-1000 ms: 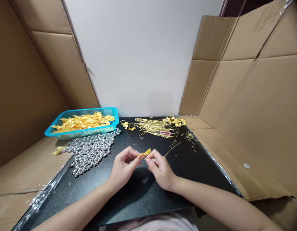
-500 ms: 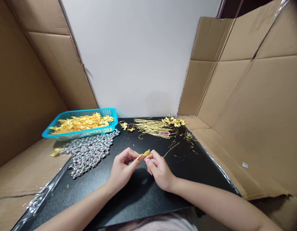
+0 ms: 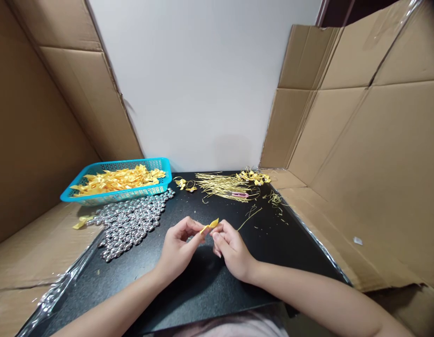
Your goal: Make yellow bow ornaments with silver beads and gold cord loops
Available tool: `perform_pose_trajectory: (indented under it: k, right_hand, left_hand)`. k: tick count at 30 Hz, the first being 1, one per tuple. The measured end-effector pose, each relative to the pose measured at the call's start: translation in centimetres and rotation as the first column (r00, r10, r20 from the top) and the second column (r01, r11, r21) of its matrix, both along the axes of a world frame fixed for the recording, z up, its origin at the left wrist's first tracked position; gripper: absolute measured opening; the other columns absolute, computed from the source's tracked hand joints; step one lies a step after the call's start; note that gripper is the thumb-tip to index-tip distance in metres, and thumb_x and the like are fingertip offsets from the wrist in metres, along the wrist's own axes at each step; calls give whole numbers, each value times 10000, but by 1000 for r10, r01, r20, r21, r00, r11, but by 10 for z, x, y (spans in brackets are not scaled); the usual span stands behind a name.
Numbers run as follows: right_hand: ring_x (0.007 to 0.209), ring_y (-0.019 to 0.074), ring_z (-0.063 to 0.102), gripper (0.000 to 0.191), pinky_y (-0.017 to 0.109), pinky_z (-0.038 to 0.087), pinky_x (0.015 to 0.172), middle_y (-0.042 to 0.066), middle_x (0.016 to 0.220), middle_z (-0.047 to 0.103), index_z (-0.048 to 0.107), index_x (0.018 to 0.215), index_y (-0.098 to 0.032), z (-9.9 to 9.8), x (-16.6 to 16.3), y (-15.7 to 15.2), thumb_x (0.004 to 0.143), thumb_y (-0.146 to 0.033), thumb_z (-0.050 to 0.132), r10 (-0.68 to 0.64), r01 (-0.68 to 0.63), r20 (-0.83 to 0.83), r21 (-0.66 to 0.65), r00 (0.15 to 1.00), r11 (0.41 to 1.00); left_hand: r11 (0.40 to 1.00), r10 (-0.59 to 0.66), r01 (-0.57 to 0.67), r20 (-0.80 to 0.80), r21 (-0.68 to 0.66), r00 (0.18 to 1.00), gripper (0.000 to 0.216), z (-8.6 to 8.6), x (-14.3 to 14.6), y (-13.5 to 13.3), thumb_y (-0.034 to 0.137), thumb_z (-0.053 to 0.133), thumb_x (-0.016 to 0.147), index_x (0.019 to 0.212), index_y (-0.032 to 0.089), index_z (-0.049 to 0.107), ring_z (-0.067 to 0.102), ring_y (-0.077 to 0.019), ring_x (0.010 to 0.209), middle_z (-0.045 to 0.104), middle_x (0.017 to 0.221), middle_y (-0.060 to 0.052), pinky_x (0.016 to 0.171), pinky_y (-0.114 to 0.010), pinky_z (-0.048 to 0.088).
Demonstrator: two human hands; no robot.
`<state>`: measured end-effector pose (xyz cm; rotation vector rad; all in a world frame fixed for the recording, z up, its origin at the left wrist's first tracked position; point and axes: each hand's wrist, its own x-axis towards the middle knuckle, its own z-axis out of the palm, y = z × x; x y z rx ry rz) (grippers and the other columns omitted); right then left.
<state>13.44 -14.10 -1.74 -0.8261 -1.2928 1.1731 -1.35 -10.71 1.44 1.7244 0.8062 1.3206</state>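
Both hands meet over the middle of the black tabletop (image 3: 188, 290). My left hand (image 3: 178, 250) and my right hand (image 3: 231, 250) pinch a small folded piece of yellow ribbon (image 3: 211, 225) between their fingertips, held a little above the surface. A heap of shiny silver beads (image 3: 130, 222) lies to the left of my left hand. Behind it stands a blue plastic basket (image 3: 118, 194) full of yellow ribbon pieces. A bundle of gold cords (image 3: 222, 185) lies at the back of the table.
Finished yellow bows (image 3: 253, 177) and loose cord scraps (image 3: 275, 199) lie at the back right. Two small bows (image 3: 187, 184) sit beside the basket. Cardboard panels (image 3: 371, 178) wall in both sides, and a white wall closes the back.
The hands and the ribbon piece have stayed almost in place; the fingers shifted slightly on the ribbon. The view has drifted a little.
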Motion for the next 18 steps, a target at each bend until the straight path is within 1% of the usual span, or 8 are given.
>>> perform_pose_trajectory:
  k: [3,7,11,15,18]
  right_hand:
    - [444,72,310,308,226,309,461,-108,531,353,422,815,-211,1,-3,-1,890,-496,513,12,-13,-49,-24,999,1000]
    - [440,72,306,320,232,325,468,-116,527,331,421,821,-215,3,-5,-3,875,-513,527,25,-30,-97,-47,995,998]
    - [440,69,315,331,230,326,477,-119,526,335,417,820,-215,5,-5,-6,872,-520,536,38,-45,-126,-53,991,998]
    - [450,68,331,328,230,319,483,-113,539,357,426,827,-209,7,-5,-8,877,-513,539,46,-53,-131,-50,990,997]
    - [452,68,333,329,233,320,487,-109,543,366,428,823,-208,6,-6,-8,878,-512,542,53,-59,-134,-44,990,997]
  left_hand:
    - [996,29,-25,-42,85,999,140,-3,-2,1,202,690,761,647,179,611,647,-153,559,698,639,-21,538,-238,523]
    - [975,75,-53,-99,215,992,98,-6,-7,0,153,678,743,656,194,662,683,-174,609,738,667,-40,600,-255,534]
    - [949,92,-44,-140,313,986,119,-3,-9,-2,135,670,728,639,212,685,694,-168,600,768,700,-47,583,-237,527]
    - [932,92,-32,-151,361,984,130,-1,-11,-3,119,666,727,646,215,697,691,-155,586,776,726,-46,569,-224,519]
    - [937,92,-39,-139,346,986,122,-4,-11,-3,102,659,743,681,205,680,694,-158,606,763,718,-43,584,-228,528]
